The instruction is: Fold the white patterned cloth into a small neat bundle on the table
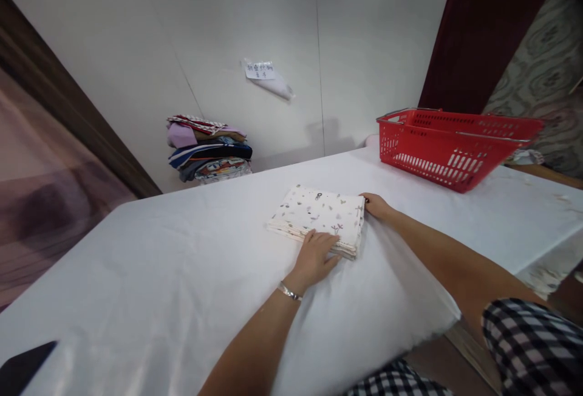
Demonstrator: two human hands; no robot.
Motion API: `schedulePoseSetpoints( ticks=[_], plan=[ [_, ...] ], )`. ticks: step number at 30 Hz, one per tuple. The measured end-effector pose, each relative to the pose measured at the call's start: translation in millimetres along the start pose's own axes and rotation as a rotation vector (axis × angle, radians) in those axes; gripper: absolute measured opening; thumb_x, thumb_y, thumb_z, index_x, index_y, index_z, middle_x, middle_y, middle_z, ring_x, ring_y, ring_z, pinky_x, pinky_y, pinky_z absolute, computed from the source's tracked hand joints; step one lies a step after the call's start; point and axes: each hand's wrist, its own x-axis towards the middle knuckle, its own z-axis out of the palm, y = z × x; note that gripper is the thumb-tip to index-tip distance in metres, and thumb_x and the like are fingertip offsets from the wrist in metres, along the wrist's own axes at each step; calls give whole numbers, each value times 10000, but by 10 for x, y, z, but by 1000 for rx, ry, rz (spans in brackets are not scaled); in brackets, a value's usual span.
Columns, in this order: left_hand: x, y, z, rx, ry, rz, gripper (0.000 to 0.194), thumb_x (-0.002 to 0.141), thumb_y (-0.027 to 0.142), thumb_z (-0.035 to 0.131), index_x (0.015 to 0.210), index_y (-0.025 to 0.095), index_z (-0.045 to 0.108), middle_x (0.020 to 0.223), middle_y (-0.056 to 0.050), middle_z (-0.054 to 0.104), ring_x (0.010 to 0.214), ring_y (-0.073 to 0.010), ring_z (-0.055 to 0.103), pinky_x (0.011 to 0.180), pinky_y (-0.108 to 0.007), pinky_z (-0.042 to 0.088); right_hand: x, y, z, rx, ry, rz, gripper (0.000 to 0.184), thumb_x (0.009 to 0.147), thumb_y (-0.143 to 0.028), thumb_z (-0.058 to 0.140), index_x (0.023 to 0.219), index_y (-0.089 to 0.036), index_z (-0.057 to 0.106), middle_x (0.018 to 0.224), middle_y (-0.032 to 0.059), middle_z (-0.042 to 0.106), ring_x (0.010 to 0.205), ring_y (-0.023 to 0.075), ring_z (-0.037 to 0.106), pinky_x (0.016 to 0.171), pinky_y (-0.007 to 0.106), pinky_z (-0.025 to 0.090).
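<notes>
A folded white cloth (319, 209) with a small printed pattern of leaves and flowers lies on the white-covered table (159, 262). Its layers show along the front and right edges. My left hand (315, 256), with a silver bracelet at the wrist, rests on the front edge, fingers stretched flat over the top and thumb apart near the front side. At the far right corner, my right hand (376, 206) is closed on the cloth's edge; its fingertips are partly hidden behind the corner.
Several folded fabrics form a stack (209, 150) at the table's back edge, by the wall. A red plastic basket (432, 147) with metal handles stands at the back right. A handwritten label (259, 70) hangs on the wall. The corner of a dark flat object (25, 368) shows at lower left.
</notes>
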Motion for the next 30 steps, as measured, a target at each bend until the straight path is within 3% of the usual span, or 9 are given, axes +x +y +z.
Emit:
schedulePoseSetpoints(
  ticks=[7, 13, 16, 21, 22, 24, 27, 30],
  plan=[
    [6, 13, 28, 48, 10, 0, 349, 843, 219, 577, 1188, 269, 585, 1203, -34, 644, 1162, -188, 528, 1133, -458, 232, 30, 77, 15, -70, 88, 51, 368, 760, -66, 486, 1021, -186, 715, 1134, 74, 679, 1100, 240, 558, 981, 359, 383],
    [1, 29, 21, 56, -1, 14, 368, 838, 196, 582, 1199, 266, 570, 1221, -28, 632, 1179, -183, 511, 1137, -454, 218, -7, 55, -131, -9, 96, 79, 345, 744, -75, 522, 1026, -119, 716, 988, 92, 721, 950, 214, 635, 913, 328, 458],
    [0, 27, 19, 70, -3, 26, 375, 833, 190, 591, 1199, 264, 564, 1224, -26, 626, 1183, -182, 507, 1135, -451, 218, 15, -168, -235, 23, 193, 70, 421, 808, -127, 466, 1191, -99, 639, 1209, 129, 644, 1116, 231, 581, 979, 355, 432],
    [0, 9, 28, 90, -10, 32, 388, 842, 172, 571, 1217, 270, 553, 1236, -31, 617, 1185, -189, 503, 1123, -469, 229, 63, -792, -99, -149, 296, -259, 522, 922, -428, 401, 1399, -224, 455, 1519, 58, 346, 1414, 240, 255, 1118, 427, 284],
    [-1, 7, 29, 90, -10, 30, 389, 847, 168, 561, 1222, 272, 552, 1240, -33, 615, 1185, -190, 503, 1123, -473, 229, 54, -868, -14, -248, 275, -275, 573, 928, -473, 378, 1438, -213, 395, 1549, 67, 283, 1437, 250, 187, 1133, 451, 241],
    [-4, 8, 28, 90, -13, 24, 384, 856, 166, 544, 1224, 276, 555, 1243, -34, 616, 1182, -192, 506, 1124, -480, 226, 17, -910, 184, -458, 157, -173, 660, 928, -523, 349, 1479, -160, 308, 1572, 113, 204, 1450, 278, 117, 1147, 490, 161],
    [-8, 16, 22, 84, -15, 17, 359, 863, 172, 532, 1205, 276, 571, 1224, -30, 625, 1162, -190, 518, 1124, -481, 225, -48, -773, 445, -665, -71, 64, 714, 923, -561, 311, 1463, -93, 323, 1549, 179, 237, 1432, 312, 168, 1136, 515, 129],
    [-12, 28, 16, 79, -6, 15, 349, 868, 178, 527, 1200, 274, 573, 1213, -29, 629, 1155, -188, 517, 1125, -475, 221, -82, -617, 543, -728, -139, 106, 714, 926, -575, 261, 1452, -99, 347, 1539, 178, 265, 1421, 306, 196, 1127, 507, 136]
  ],
)
